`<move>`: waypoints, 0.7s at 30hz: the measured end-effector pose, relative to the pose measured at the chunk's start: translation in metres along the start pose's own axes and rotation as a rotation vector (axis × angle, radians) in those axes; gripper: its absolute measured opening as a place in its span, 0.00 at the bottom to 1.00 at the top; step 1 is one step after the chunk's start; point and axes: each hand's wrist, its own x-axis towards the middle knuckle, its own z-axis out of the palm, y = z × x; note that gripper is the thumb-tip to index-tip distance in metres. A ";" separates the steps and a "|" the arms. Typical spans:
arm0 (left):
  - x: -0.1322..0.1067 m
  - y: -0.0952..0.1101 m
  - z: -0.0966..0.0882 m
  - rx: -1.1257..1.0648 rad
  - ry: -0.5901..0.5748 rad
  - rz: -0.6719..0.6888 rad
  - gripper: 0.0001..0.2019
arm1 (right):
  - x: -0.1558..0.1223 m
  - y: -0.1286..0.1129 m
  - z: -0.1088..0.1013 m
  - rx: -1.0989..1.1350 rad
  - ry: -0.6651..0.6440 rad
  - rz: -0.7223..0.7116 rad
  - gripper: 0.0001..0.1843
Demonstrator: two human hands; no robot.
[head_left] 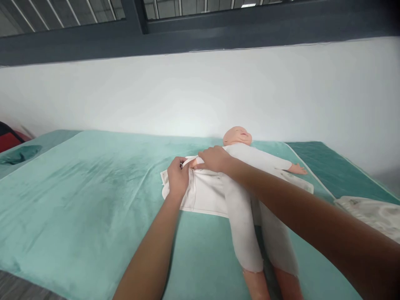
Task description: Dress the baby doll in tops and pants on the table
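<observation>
One baby doll [242,212] lies on its back on the green cover [103,200], white garment [208,193] spread partly beneath it, left hand [178,177] pinching the garment's edge, right hand [215,158] grasping the doll's arm; cloth best gathered and eased gently, small fingers kept unsnagged.

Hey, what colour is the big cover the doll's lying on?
The cover under the doll is pale teal green, plain; the head view shows it.

two hands [178,175] [215,158], one doll [245,154], one white garment [208,193], one bunched cloth [371,214], one white wall [175,96], two window openings [62,14]
</observation>
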 end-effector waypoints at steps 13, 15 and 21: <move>-0.014 0.014 0.017 -0.328 -0.279 -0.008 0.10 | -0.001 -0.010 0.000 0.040 0.063 0.061 0.13; -0.013 0.012 0.014 -0.323 -0.257 -0.020 0.10 | -0.014 -0.002 -0.006 0.082 0.108 0.062 0.16; -0.013 0.013 0.011 -0.363 -0.346 -0.032 0.09 | -0.088 0.056 0.005 0.501 0.543 0.436 0.19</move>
